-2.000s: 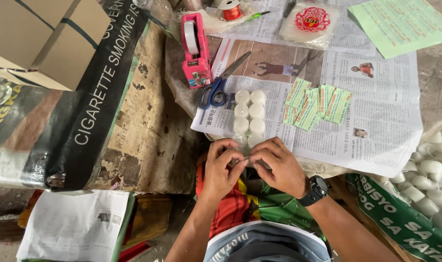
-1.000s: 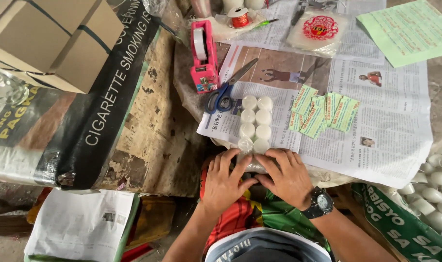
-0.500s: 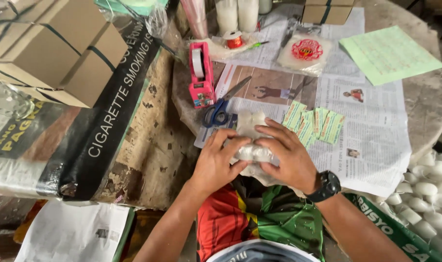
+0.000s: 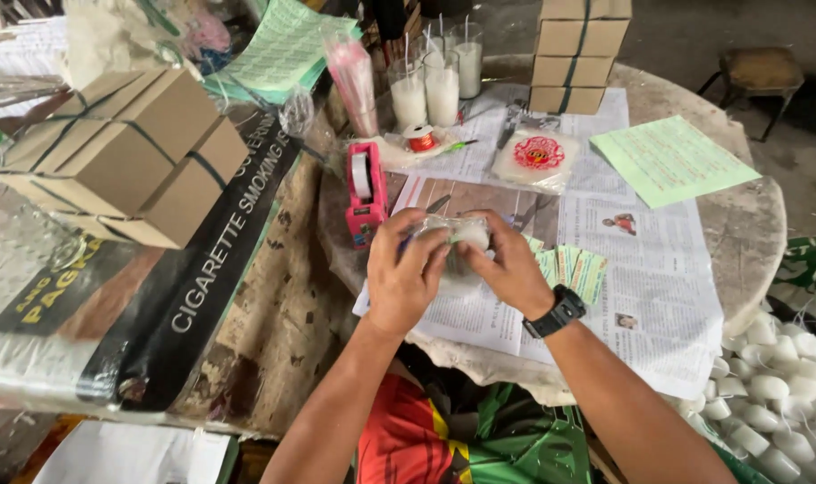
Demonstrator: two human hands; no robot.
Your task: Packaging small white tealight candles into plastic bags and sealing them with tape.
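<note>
My left hand (image 4: 406, 273) and my right hand (image 4: 508, 266) are raised over the newspaper-covered table (image 4: 748, 224), both closed around a clear plastic bag of small white candles (image 4: 461, 240). The bag sits between my fingertips, partly hidden by them. A black watch (image 4: 556, 311) is on my right wrist. Just beyond my left hand stands a pink tape dispenser (image 4: 365, 193). Small green paper labels (image 4: 574, 267) lie on the newspaper right of my right hand.
Strapped brown cardboard boxes (image 4: 121, 152) sit at the left, more boxes (image 4: 578, 49) at the back. Tall glass candles (image 4: 430, 85), a red thread spool (image 4: 419, 137), a wrapped red-printed disc (image 4: 538, 154) and a green sheet (image 4: 668, 157) lie beyond. Loose white candles (image 4: 784, 385) are heaped at lower right.
My hands went from my lap to the white candles on the newspaper, gathered them in the clear bag and lifted it. The camera view tilted upward, showing more of the table's far side.
</note>
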